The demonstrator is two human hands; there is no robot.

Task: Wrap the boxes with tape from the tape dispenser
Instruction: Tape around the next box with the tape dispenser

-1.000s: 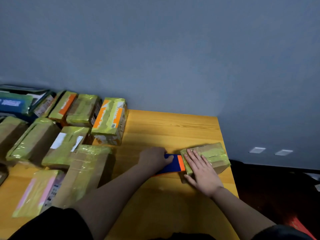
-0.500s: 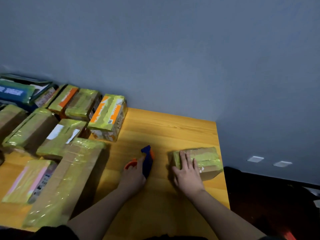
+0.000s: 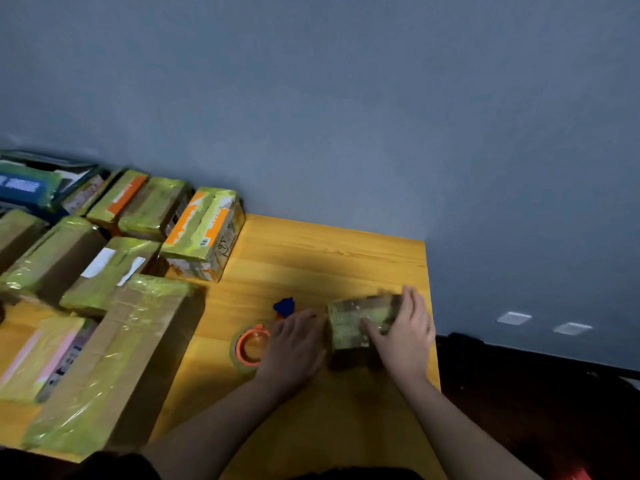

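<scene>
One small box (image 3: 360, 323), yellow-green tape over brown cardboard, looks blurred.

The tape dispenser (image 3: 258, 341) now lies flat, and the right hand (image 3: 405, 336) has tilted the small box (image 3: 360, 323) up.

A plain blue-grey wall (image 3: 346, 109) fills the upper view, unlit and even in tone. Against it stands a yellow wooden table (image 3: 311, 258) with visible grain. To the right the dark floor (image 3: 540, 403) lies in shadow, and two pale rectangular patches (image 3: 543, 323) show low on the wall.
</scene>
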